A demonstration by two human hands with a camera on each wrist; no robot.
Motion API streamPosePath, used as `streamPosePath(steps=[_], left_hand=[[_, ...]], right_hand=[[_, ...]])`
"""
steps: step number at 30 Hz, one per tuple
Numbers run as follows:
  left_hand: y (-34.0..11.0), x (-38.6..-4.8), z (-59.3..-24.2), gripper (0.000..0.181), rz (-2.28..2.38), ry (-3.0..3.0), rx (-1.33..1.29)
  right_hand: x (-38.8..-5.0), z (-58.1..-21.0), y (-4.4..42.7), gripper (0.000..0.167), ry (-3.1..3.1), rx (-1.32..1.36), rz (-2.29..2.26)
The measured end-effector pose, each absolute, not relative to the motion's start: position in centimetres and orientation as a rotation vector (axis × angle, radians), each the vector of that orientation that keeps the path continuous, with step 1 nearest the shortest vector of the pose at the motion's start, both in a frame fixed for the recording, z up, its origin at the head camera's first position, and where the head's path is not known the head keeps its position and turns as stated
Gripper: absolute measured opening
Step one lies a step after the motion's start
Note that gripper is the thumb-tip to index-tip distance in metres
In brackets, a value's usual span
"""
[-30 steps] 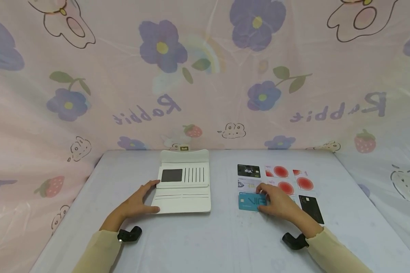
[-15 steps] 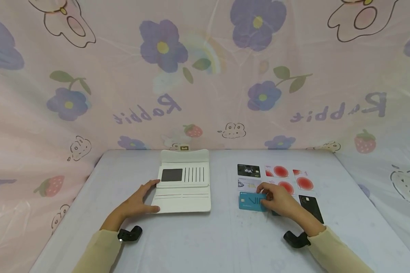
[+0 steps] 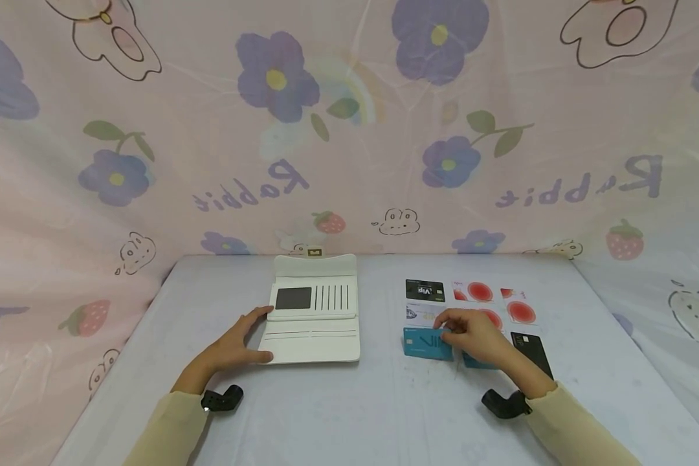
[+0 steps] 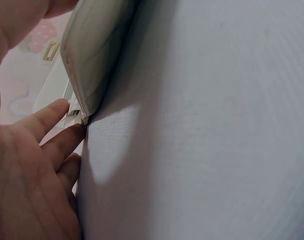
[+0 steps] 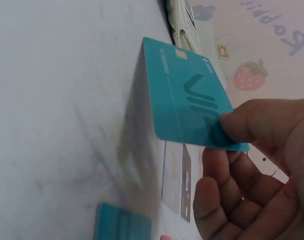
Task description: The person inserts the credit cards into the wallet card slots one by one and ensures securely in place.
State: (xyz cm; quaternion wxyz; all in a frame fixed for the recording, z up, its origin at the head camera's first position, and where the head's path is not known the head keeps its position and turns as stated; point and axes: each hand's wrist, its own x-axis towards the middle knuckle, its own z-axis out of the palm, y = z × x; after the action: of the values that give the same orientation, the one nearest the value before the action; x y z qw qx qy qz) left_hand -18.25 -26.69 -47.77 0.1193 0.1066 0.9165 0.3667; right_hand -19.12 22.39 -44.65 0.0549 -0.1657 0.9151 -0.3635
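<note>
A white wallet (image 3: 311, 340) lies unfolded on the table, with card slots and a dark window panel facing up. My left hand (image 3: 233, 349) rests at its left edge, fingers and thumb spread and touching it; in the left wrist view the fingertips (image 4: 77, 131) meet the wallet's edge (image 4: 92, 65). My right hand (image 3: 477, 336) pinches a teal VIP card (image 5: 186, 100) by one end between thumb and fingers. The right wrist view shows this card tilted and raised off the table. Beneath the right hand lies another teal card (image 3: 477, 362), partly covered.
Other cards lie in rows at the right: a black VIP card (image 3: 424, 290), a pale card (image 3: 422, 315), white cards with red circles (image 3: 521, 312), and a black card (image 3: 531, 353). The table (image 3: 373, 414) meets a patterned cloth (image 3: 349, 129) at the back.
The teal VIP card has come up off the table in my right hand and shifted slightly left, uncovering part of another teal card. My left hand and the wallet have stayed put.
</note>
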Motion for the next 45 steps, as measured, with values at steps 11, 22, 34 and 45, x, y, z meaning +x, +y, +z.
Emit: streamPosePath(steps=[11, 22, 34, 45], left_hand=[[-26.9, -18.3, -47.8, 0.104, 1.107, 2.677, 0.327], [-26.6, -18.4, -48.1, 0.106, 1.098, 2.695, 0.328], [-25.9, -18.4, -47.5, 0.109, 1.001, 2.759, 0.303], [-25.9, -18.4, -47.4, 0.11, 0.977, 2.782, 0.303]], right_hand=[[-19.8, -43.7, 20.7, 0.016, 2.781, -0.514, -1.167], [-20.2, -43.0, 18.8, 0.014, 2.733, -0.54, -1.317], [-20.8, -43.2, 16.7, 0.017, 2.716, -0.548, -1.401], [-21.3, -43.0, 14.1, 0.021, 2.54, -0.527, -1.593]])
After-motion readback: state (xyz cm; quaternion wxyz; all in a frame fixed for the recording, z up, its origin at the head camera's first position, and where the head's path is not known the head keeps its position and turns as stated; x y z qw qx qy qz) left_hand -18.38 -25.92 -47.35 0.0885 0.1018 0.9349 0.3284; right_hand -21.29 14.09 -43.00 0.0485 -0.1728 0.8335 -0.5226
